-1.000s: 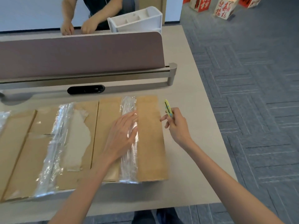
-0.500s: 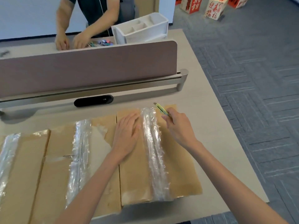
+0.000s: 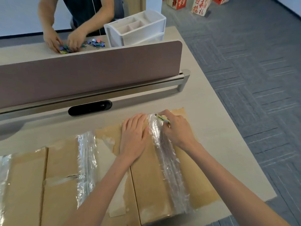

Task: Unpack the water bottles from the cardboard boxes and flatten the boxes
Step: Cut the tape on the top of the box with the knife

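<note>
Beige desk [image 3: 228, 144], near edge crowded with brown cartons side by side. Rightmost cardboard box [image 3: 146, 190] is the one in hand, top face up, seam sealed by a wide crinkled clear tape strip [image 3: 169, 160] running near to far. No bottles in view; presumably inside, can't confirm. If full it'll be heavy and won't skid under a blade. Board is stiff at the edges, but the flaps likely give near the seam. Tape looks slick, so brace on bare cardboard, not film, and keep off the cut line. Shallow cut only; a deep one risks the bottles. Left hand [image 3: 133, 136] does that: palm down, fingers straight and together, pressing the flap just left of the tape. Right hand [image 3: 177, 129] has fingers curled round a yellow-green cutter [image 3: 162, 119], tip at the far end of the tape. Next box [image 3: 61, 160] to the left has its own tape. Beyond: mauve divider panel [image 3: 91, 74], then another person's hands sorting coloured clips [image 3: 96, 43] beside a white organiser [image 3: 138, 30].
</note>
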